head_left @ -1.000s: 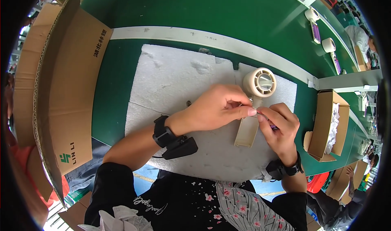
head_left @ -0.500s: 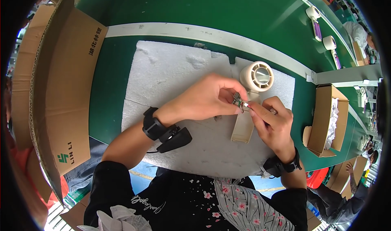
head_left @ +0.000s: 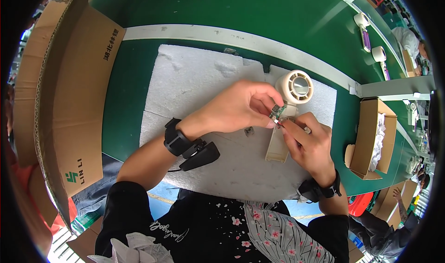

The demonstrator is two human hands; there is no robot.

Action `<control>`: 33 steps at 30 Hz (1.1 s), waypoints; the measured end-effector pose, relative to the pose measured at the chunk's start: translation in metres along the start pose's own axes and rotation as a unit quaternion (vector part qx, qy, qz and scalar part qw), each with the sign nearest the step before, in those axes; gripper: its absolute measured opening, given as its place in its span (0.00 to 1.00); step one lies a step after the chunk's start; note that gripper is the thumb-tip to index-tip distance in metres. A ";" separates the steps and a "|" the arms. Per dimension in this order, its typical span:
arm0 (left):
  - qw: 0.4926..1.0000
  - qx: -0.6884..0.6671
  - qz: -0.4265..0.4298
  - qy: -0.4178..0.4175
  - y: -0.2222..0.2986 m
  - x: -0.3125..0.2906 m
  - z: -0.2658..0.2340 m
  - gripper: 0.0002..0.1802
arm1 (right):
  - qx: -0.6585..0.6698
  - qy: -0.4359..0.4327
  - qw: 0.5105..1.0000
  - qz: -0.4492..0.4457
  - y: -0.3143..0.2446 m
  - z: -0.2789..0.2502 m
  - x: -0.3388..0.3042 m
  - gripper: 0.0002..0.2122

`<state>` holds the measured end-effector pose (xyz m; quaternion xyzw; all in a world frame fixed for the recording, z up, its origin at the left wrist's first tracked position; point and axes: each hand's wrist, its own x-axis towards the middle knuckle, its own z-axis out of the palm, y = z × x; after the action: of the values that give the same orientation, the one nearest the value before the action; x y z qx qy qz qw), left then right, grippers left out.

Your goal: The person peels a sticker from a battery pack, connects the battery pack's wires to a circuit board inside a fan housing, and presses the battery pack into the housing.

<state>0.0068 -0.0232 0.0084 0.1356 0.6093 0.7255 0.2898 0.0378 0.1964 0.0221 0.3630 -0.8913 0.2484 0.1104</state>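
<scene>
Thumb and fingers of my left hand [head_left: 234, 107] pinch a small green circuit board [head_left: 277, 109] by its edge. My right hand [head_left: 309, 144] is closed at the board's lower edge, its fingertips on thin wires by a small white connector [head_left: 276, 121]. Whether the connector is fully seated in the board cannot be made out. Beneath my hands a cream handheld fan [head_left: 297, 87] lies on a white foam sheet [head_left: 185, 82], its round head away from me. The fan's hollow handle shell [head_left: 276, 148] points toward me, partly covered by my right fingers.
A tall cardboard box [head_left: 76, 96] stands at the left. A smaller carton [head_left: 367, 135] with white contents sits at the right. Two fans with purple handles [head_left: 365, 38] lie on the green bench [head_left: 222, 8] at the far right. Other people are at the right edge.
The circuit board has turned in my left fingers, so more of its face shows. My right fingertips have shifted from the white connector down toward the wires.
</scene>
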 end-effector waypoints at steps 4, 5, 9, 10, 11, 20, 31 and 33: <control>1.000 0.000 -0.003 -0.002 -0.004 0.000 -0.002 0.17 | -0.026 -0.015 0.999 0.010 -0.005 -0.003 0.001 0.08; 1.000 -0.003 -0.007 -0.004 -0.004 0.000 -0.002 0.17 | -0.026 -0.015 1.000 0.008 -0.005 -0.003 0.001 0.08; 1.000 0.005 -0.007 -0.005 -0.004 -0.001 -0.002 0.16 | -0.012 -0.014 1.000 0.013 -0.005 -0.003 0.000 0.08; 1.000 0.009 -0.005 -0.004 -0.004 -0.001 -0.002 0.16 | -0.014 -0.014 1.000 0.012 -0.005 -0.003 0.000 0.08; 1.000 0.010 -0.005 -0.003 -0.004 0.000 -0.002 0.16 | -0.015 -0.014 1.000 0.011 -0.005 -0.003 0.001 0.08; 1.000 0.027 0.000 -0.007 -0.004 0.000 -0.001 0.16 | -0.041 -0.010 0.999 0.001 -0.009 -0.003 0.000 0.08; 0.999 0.028 0.033 -0.021 -0.009 0.004 0.003 0.16 | 0.046 0.003 0.998 0.037 -0.003 -0.001 -0.003 0.06; 0.999 0.029 0.037 -0.015 -0.007 0.004 0.002 0.16 | 0.052 0.007 0.998 0.038 -0.003 -0.001 -0.001 0.05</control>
<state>0.0066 -0.0185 0.0014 0.1768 0.6205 0.7156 0.2677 0.0404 0.1958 0.0232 0.3328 -0.8893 0.3011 0.0878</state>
